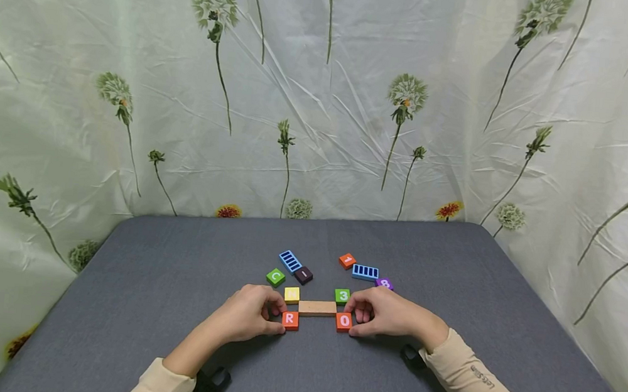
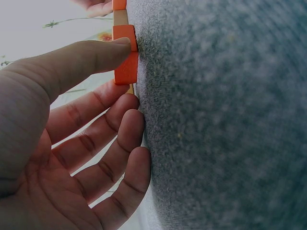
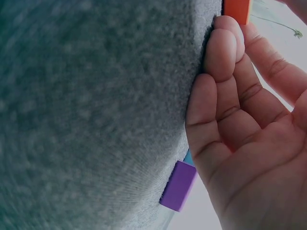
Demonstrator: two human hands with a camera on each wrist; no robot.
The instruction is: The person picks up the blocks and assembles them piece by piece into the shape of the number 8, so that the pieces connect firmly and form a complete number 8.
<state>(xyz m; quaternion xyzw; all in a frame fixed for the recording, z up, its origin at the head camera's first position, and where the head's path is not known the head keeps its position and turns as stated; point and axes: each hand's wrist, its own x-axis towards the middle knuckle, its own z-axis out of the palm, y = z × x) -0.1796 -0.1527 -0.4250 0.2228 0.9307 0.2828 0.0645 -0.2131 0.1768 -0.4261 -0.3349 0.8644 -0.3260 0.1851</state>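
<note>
My left hand (image 1: 253, 311) pinches the orange block marked R (image 1: 290, 320) between thumb and index finger. In the left wrist view the thumb lies on the orange face (image 2: 125, 69), the other fingers loosely curled against the cloth. On the other side, my right hand (image 1: 388, 313) pinches the orange block marked 0 (image 1: 343, 322), its lower fingers bent over the table in the right wrist view. Between the two orange blocks lies a plain wooden bar (image 1: 317, 308). A yellow block (image 1: 292, 295) sits behind the R block, and a green block marked 3 (image 1: 341, 296) behind the 0 block.
Farther back lie a green C block (image 1: 275, 277), a dark block (image 1: 303, 275), a blue slotted piece (image 1: 290, 261), an orange 1 block (image 1: 347, 260), another blue slotted piece (image 1: 365, 272) and a purple 8 block (image 1: 384, 283). Grey cloth covers the table (image 1: 183, 259); a flowered curtain (image 1: 326, 128) hangs behind.
</note>
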